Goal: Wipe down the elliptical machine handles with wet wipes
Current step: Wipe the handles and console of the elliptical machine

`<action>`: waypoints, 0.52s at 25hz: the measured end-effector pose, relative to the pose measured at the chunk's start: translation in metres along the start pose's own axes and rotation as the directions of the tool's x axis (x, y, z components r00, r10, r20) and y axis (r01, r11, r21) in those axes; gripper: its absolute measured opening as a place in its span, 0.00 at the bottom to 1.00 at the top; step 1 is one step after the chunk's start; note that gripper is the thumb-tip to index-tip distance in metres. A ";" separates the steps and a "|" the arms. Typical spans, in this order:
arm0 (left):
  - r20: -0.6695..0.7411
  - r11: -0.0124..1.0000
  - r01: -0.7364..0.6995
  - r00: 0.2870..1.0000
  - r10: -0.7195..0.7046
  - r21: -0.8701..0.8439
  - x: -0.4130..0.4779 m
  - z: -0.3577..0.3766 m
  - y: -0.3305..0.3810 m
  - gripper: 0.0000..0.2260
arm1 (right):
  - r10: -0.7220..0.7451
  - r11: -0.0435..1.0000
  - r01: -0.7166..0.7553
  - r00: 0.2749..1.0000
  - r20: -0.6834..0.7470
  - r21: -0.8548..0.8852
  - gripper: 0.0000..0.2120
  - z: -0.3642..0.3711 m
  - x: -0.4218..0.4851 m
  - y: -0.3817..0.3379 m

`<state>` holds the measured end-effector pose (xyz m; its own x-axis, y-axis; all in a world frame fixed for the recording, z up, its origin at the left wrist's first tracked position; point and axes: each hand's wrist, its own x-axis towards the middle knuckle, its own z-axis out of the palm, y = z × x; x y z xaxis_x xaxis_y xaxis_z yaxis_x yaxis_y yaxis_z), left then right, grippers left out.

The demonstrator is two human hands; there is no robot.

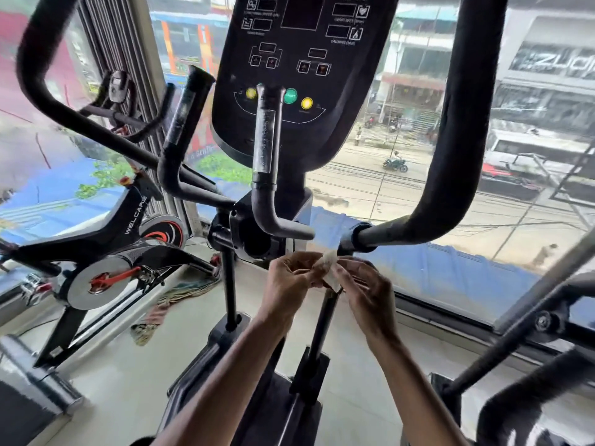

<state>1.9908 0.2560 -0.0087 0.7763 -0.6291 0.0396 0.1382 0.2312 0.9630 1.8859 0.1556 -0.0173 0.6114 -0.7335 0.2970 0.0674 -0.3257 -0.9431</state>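
Left hand (289, 278) and right hand (367, 291) pinch wet wipe (329, 265).

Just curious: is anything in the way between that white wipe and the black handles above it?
Nothing visible. The white wet wipe, pinched by left hand and right hand, sits below the black tubular centre handle, only open air between.

A wide window (418, 140) is set across the front, and daylight is let in through it. Beyond the glass a street (354, 185), a motorbike (395, 164), shopfronts (547, 75) and a blue roof (450, 272) are seen. The pale floor (122, 391) is glossy. A spin bike (106, 252) is stood at left, with a striped cloth (174, 297) laid beside it
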 end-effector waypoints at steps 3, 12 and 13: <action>0.092 0.997 0.046 0.995 -0.040 -0.067 0.006 -0.002 -0.002 0.03 | 0.076 0.997 -0.076 0.996 0.048 0.003 0.08 -0.002 -0.001 -0.001; 0.151 0.978 0.203 0.970 -0.193 -0.054 0.016 -0.016 -0.012 0.03 | 0.249 0.963 -0.232 0.959 -0.135 0.135 0.07 -0.004 0.004 0.006; 0.199 0.973 0.228 0.956 -0.214 -0.046 0.016 -0.017 -0.010 0.08 | 0.250 0.961 -0.233 0.962 -0.113 0.146 0.07 -0.003 0.003 0.004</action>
<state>2.0121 0.2567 -0.0225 0.5904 -0.7988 -0.1155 0.3395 0.1159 0.9334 1.8855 0.1500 -0.0195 0.5157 -0.8541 0.0669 0.0380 -0.0552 -0.9978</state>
